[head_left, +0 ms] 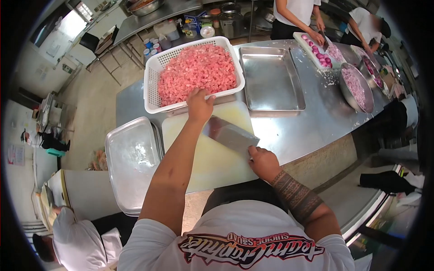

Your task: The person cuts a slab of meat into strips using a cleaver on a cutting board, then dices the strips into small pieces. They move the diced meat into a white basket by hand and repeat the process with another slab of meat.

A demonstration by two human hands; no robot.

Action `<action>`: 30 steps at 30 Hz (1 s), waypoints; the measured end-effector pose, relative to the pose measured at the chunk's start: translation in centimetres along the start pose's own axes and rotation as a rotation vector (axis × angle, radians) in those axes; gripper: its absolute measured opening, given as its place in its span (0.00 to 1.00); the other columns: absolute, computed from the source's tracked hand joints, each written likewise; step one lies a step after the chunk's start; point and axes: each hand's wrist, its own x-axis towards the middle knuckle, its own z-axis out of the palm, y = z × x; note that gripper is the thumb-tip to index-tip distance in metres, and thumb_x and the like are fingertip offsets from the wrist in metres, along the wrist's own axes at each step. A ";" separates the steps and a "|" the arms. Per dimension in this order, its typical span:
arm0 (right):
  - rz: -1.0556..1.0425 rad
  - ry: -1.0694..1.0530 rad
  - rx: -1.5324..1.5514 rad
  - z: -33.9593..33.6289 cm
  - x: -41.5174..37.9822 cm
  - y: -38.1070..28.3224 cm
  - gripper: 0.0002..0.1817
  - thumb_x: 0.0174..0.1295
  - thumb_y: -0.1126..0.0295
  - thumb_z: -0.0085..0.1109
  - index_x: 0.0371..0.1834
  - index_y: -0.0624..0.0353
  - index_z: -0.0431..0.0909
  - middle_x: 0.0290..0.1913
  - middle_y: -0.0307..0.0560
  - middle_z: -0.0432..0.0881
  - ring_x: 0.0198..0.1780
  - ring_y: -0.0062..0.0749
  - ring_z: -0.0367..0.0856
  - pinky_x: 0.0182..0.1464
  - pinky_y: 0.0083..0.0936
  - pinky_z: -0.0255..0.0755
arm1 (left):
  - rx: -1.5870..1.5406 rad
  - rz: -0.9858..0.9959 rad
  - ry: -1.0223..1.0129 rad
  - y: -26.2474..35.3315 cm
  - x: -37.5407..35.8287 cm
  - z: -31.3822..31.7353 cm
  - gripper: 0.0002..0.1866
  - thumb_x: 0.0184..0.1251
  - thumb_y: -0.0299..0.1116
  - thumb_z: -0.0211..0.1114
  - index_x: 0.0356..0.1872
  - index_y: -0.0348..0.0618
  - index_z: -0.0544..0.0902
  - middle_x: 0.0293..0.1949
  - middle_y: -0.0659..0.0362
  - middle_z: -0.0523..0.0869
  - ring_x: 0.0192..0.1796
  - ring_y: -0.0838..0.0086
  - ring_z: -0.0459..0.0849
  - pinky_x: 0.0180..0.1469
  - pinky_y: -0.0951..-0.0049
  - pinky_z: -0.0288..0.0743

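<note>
My left hand (pixel 200 105) is closed over the near rim of a white plastic basket (pixel 152 86), its fingertips at the meat inside. Diced pink raw meat (pixel 199 67) is heaped in this basket. In my right hand (pixel 263 163) is a cleaver (pixel 235 135), gripped by its handle, with its wide blade angled up and left over the cutting board (pixel 194 153). A dark reddish smear of blur shows near the blade's far end. The pale yellowish board lies at the table's front edge, right before my body.
Left of the board are stacked metal trays (pixel 133 158); a deeper metal tray (pixel 273 81) stands right of the basket. On the steel table (pixel 316 117), a co-worker (pixel 298 18) cuts red onions (pixel 322 56) beside a bowl of chopped onion (pixel 355 88). Another person (pixel 86 239) is at lower left.
</note>
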 end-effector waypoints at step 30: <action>0.448 0.146 0.358 -5.4 22.9 3.4 0.37 0.69 0.60 0.60 0.76 0.72 0.64 0.53 0.78 0.87 0.57 0.72 0.87 0.62 0.57 0.79 | 0.646 0.017 -0.688 3.1 10.2 -5.4 0.45 0.51 0.56 0.84 0.75 0.69 0.80 0.85 0.54 0.64 0.84 0.43 0.60 0.81 0.20 0.48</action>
